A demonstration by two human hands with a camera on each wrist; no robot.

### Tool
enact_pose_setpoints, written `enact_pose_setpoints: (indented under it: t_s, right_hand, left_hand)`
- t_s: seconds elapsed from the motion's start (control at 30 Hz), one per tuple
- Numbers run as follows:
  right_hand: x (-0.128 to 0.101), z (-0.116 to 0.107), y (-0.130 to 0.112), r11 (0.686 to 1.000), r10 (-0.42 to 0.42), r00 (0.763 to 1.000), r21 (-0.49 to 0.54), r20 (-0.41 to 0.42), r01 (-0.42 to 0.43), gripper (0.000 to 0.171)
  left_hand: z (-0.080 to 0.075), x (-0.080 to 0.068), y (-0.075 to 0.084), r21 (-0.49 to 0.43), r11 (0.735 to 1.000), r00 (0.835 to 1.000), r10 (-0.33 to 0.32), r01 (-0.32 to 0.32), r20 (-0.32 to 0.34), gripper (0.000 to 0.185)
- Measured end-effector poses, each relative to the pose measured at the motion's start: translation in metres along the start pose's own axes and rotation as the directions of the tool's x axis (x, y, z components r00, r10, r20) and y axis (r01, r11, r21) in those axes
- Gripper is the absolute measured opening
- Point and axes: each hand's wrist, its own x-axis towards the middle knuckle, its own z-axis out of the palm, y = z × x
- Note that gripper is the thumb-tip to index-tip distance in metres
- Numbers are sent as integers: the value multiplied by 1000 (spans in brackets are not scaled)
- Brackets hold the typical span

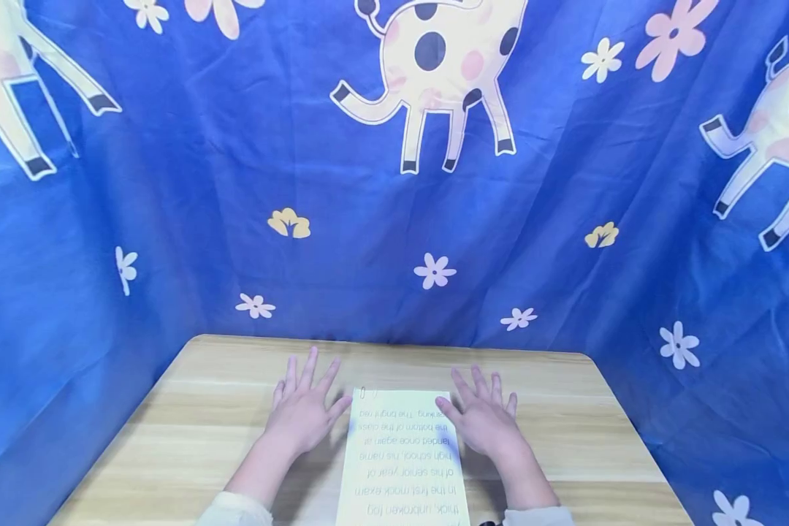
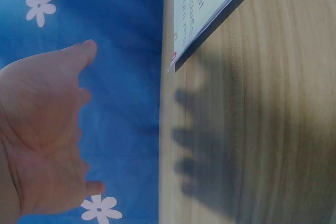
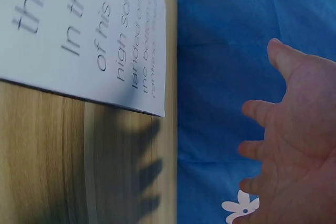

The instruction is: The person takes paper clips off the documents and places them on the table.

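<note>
A stack of white printed sheets lies on the wooden table, its lines of text upside down in the head view. Small paper clips sit at its far left corner. My left hand is held to the left of the sheets, palm down with fingers spread, and holds nothing. On the other side, my right hand has its fingers spread too, its thumb over the sheets' far right corner in the head view. Both wrist views show the left palm and right palm raised off the table, with shadows below.
The light wooden table has rounded far corners. Behind it and along both sides hangs a blue curtain printed with flowers and spotted animals. A dark band shows by the right wrist, at the bottom of the head view.
</note>
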Motion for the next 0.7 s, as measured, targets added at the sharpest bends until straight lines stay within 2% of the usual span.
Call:
enact_pose_setpoints:
  t_s: [0.27,0.4,0.5,0.6,0.7]
  right_hand:
    - [7,1,3,1000,8,1000,13,-22,-8,83]
    - [11,-1,5,997,-14,998,69,-66,19,85]
    - [14,0,9,993,-36,995,112,-92,46,92]
    - [19,3,15,986,-42,994,156,-98,57,104]
    - [26,8,21,978,-37,995,200,-90,54,109]
  left_hand:
    - [0,2,-2,8,1000,1000,11,-11,8,79]
    - [0,3,-5,14,1000,1000,5,-5,-5,78]
    - [0,3,-7,19,1000,1000,7,-7,-10,77]
    - [1,3,-8,18,1000,1000,9,-9,-11,77]
    - [2,3,-9,14,1000,1000,8,-7,-25,77]
